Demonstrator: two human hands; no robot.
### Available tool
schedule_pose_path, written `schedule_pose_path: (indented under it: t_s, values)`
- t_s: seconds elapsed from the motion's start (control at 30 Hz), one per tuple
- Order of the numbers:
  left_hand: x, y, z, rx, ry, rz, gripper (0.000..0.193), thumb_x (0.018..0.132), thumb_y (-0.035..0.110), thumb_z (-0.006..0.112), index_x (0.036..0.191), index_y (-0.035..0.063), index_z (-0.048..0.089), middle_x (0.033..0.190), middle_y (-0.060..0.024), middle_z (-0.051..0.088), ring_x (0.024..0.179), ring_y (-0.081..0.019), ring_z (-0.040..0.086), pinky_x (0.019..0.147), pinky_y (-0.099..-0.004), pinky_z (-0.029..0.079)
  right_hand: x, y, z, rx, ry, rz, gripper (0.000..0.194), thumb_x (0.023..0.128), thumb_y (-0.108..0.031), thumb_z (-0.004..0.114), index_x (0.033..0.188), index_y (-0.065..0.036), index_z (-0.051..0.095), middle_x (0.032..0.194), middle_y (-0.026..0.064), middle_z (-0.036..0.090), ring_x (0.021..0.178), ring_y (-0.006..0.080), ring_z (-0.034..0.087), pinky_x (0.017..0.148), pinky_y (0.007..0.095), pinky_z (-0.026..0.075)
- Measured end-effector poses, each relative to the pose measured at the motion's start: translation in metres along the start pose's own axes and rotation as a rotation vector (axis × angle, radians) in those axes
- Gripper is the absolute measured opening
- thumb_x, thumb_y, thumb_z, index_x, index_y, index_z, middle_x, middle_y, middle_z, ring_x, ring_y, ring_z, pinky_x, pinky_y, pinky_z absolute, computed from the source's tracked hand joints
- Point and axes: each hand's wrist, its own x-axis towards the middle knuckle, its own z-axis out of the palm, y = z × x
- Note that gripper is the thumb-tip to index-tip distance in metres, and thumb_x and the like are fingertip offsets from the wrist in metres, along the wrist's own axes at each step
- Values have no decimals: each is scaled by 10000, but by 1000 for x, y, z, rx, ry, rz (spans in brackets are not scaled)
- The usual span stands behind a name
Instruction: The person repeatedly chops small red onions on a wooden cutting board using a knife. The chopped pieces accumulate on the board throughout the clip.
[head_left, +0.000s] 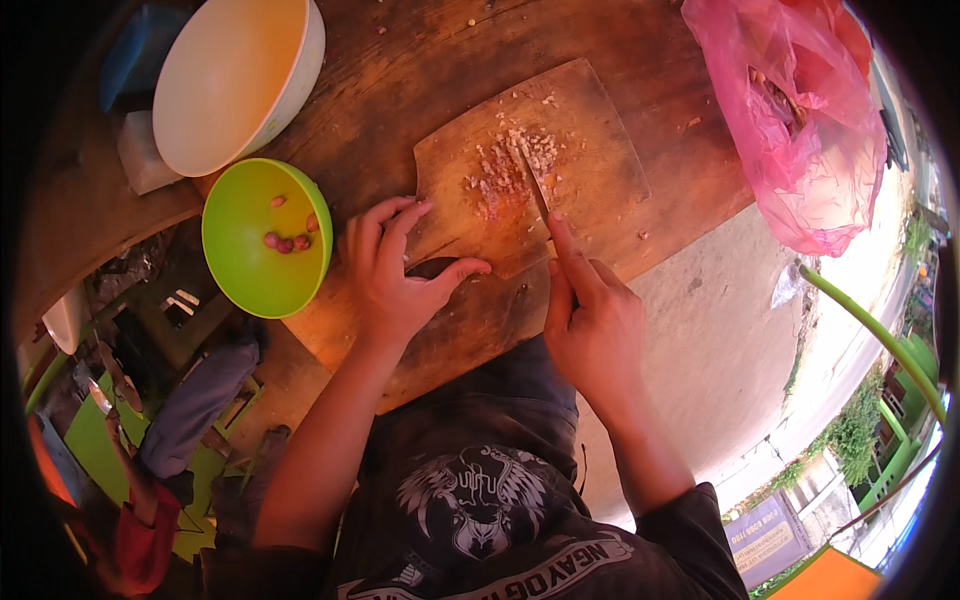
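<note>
A wooden chopping board (600, 142) lies on the wooden table, with finely chopped pieces (499, 176), probably shallot or garlic, spread over its middle. My right hand (596, 315) grips a knife (534, 180) by its handle, index finger stretched along the top, and the blade rests among the chopped pieces. My left hand (397, 262) is at the board's near left corner, thumb and fingers spread, holding nothing. Just left of it stands a green bowl (262, 210) with several small shallots (281, 242) inside.
A large white bowl (217, 90) stands at the upper left beside a white block-like object (145, 154). A pink plastic bag (810, 135) lies at the table's right end. At the lower left, another person's arm in a red sleeve (150, 532) shows near the dark trousers.
</note>
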Motion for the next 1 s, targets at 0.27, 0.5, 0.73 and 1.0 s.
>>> schedule_pose_path:
  t_s: [0.27,0.5,0.73,1.0]
  values:
    - [-2,0,0,-18,-17,-11,890,605,433,1096,1321,56,727,1294,-124,668,1183,-324,655,992,-436,552,10,-9,-9,-4,-53,27,528,1055,-61,671,1573,-164,668,822,195,698,676,380,693,639,467,537]
    - [-3,-1,-2,-16,-14,-10,892,596,440,1096,1311,51,729,1276,-131,682,1166,-324,662,998,-447,550,19,-7,-13,99,32,41,549,1038,-131,676,1585,-131,642,862,193,716,677,394,713,622,506,559]
    - [-3,-4,0,1,38,9,886,594,425,1092,1312,52,730,1281,-107,752,1166,-335,666,1000,-454,544,14,-8,-23,177,140,67,500,1037,-139,664,1535,-111,685,927,177,727,750,386,731,658,518,570]
    - [6,-3,3,-10,59,44,888,603,398,1089,1332,50,722,1290,-109,755,1164,-343,668,1010,-454,532,16,-3,-13,122,130,46,473,1036,-114,694,1509,-140,715,826,154,696,699,366,716,623,491,542]
